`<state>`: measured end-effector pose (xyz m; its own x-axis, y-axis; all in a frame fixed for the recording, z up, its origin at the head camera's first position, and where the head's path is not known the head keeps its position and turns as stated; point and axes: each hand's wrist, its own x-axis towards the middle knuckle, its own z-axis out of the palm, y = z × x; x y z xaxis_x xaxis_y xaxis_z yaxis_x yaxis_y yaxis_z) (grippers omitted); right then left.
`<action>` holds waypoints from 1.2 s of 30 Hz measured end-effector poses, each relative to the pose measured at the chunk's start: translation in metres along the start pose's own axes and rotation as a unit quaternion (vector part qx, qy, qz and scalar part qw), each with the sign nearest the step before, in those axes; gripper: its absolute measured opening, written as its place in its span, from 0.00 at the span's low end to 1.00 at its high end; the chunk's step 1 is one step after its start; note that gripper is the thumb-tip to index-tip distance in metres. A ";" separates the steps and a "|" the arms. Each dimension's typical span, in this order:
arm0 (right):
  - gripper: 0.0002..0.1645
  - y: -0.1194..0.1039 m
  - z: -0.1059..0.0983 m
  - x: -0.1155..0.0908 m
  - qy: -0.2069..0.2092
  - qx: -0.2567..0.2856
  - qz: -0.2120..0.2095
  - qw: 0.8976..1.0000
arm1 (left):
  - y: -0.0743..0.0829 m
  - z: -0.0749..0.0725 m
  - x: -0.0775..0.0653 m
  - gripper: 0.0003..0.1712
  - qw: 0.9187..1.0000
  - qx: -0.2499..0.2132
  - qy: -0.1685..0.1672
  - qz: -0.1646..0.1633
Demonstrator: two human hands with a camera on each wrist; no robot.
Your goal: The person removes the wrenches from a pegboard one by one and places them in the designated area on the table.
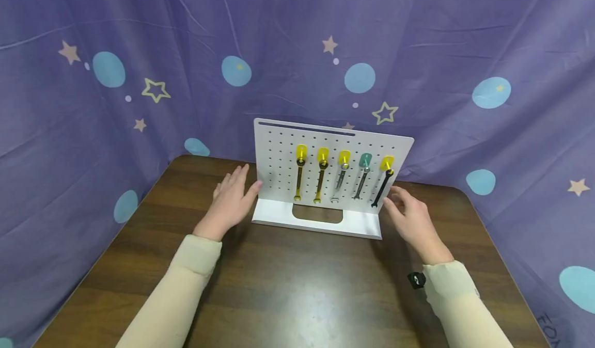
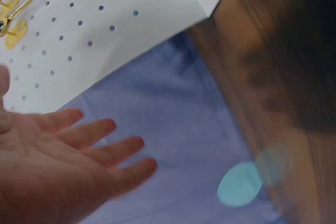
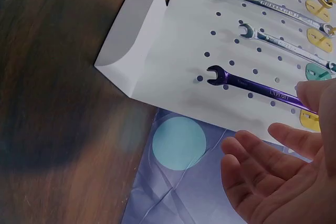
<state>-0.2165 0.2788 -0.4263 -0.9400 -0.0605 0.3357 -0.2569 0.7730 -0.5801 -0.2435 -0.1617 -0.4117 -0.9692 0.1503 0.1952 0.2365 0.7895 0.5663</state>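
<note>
Watching the white pegboard (image 1: 281,163) mid-frame, I see the left hand (image 1: 232,199) spread and right hand (image 1: 412,219) loosely bent, both empty, beside it; I judge it stiff, light, best held by its side edges.

Brown wood-grain table (image 1: 279,291), shiny, rounded far corners. Creased purple curtain (image 1: 288,22) hangs behind and along both sides; prints: blue blobs (image 1: 360,78), pale stars (image 1: 329,45), dots (image 1: 336,61).
</note>
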 end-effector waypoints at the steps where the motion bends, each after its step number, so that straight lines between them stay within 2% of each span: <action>1: 0.27 -0.001 0.000 0.001 -0.001 0.001 0.000 1.000 | 0.000 0.002 0.004 0.43 1.000 -0.020 0.003 0.004; 5: 0.27 -0.002 0.001 0.002 -0.004 0.003 -0.001 1.000 | 0.003 0.006 0.020 0.38 0.995 -0.099 0.027 0.021; 8: 0.27 -0.002 0.002 0.002 -0.005 0.003 0.001 1.000 | 0.005 0.008 0.031 0.33 0.986 -0.155 0.058 0.030; 11: 0.28 -0.001 0.002 0.002 -0.005 0.002 0.002 1.000 | 0.007 0.010 0.041 0.28 0.978 -0.190 0.088 0.029; 20: 0.27 -0.003 0.002 0.003 -0.002 -0.002 0.003 1.000 | 0.013 0.016 0.064 0.17 0.964 -0.224 0.146 0.010; 25: 0.27 -0.004 0.003 0.003 -0.001 -0.002 -0.001 1.000 | 0.014 0.016 0.070 0.14 0.962 -0.216 0.170 0.009; 36: 0.24 -0.002 0.004 0.005 0.010 0.013 -0.008 1.000 | 0.019 0.013 0.073 0.15 0.959 -0.227 0.170 -0.012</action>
<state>-0.2220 0.2743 -0.4268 -0.9314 -0.0595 0.3590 -0.2773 0.7550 -0.5942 -0.3105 -0.1278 -0.3971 -0.9146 -0.1283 0.3836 0.2945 0.4390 0.8489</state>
